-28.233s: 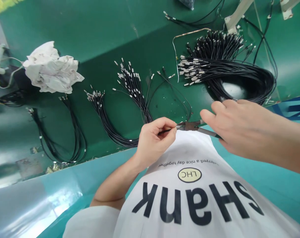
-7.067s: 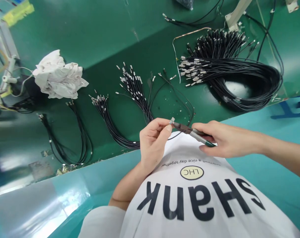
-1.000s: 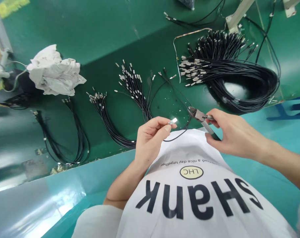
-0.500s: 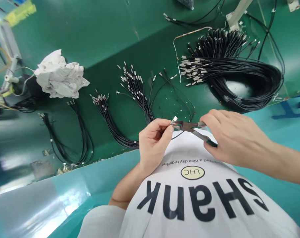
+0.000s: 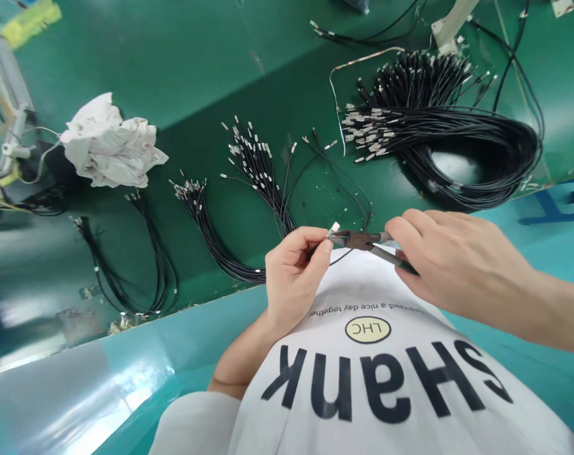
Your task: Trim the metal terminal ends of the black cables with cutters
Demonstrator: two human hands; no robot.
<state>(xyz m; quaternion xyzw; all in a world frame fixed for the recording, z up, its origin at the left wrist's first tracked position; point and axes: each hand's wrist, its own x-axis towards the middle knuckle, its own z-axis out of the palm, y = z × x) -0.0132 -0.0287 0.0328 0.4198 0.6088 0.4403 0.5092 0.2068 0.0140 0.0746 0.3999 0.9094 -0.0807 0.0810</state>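
Observation:
My left hand (image 5: 296,272) pinches the end of a black cable (image 5: 341,258), and a small white connector (image 5: 334,227) sticks up past the fingertips. My right hand (image 5: 451,265) is closed around the handles of a pair of pliers (image 5: 361,241). The jaws of the pliers reach the cable end right at my left fingertips. Whether they bite on the connector or on the wire beside it is too small to tell. Both hands are in front of my shirt, at the near edge of the green table.
On the green table (image 5: 192,57) lie a large coil of black cables (image 5: 495,142), a cable bundle with white ends (image 5: 258,167), another bundle (image 5: 211,234) and a smaller one (image 5: 158,253). A crumpled white cloth (image 5: 111,145) sits left. A metal post (image 5: 452,28) stands at the back right.
The plier handles have come closer together as my right hand squeezes, and that hand has shifted slightly right. My left hand holds the cable end in the same place.

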